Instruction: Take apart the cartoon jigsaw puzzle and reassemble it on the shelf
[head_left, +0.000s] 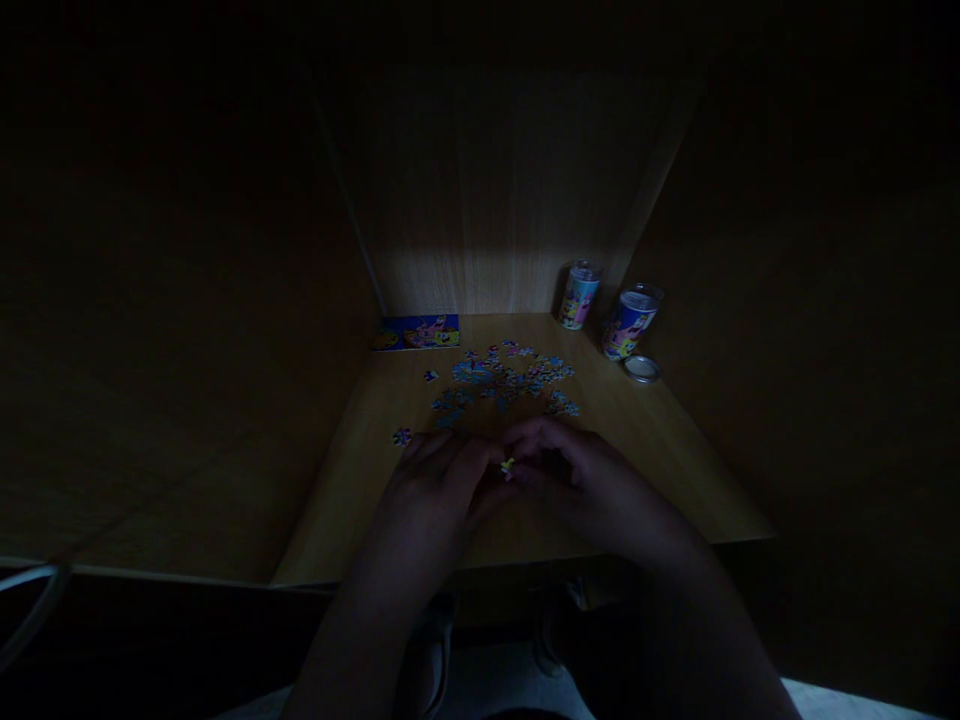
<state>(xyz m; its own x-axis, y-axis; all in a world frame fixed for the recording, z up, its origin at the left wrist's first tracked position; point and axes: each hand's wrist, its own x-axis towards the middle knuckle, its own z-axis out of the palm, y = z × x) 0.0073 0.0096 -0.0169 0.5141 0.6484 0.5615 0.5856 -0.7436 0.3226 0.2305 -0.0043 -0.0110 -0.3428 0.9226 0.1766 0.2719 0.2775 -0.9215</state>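
Two cans [628, 326] near jigsaw [471, 374], contents unclear

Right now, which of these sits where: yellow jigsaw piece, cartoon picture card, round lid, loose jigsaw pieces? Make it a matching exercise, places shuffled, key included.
1. Yellow jigsaw piece
2. Cartoon picture card
3. Round lid
4. Loose jigsaw pieces

A. Right side, by the nearer canister
B. Mid-desk, spread beyond the hands
C. Between left hand and right hand
D. Back left of the desk

Pairs: 1-C, 2-D, 3-A, 4-B
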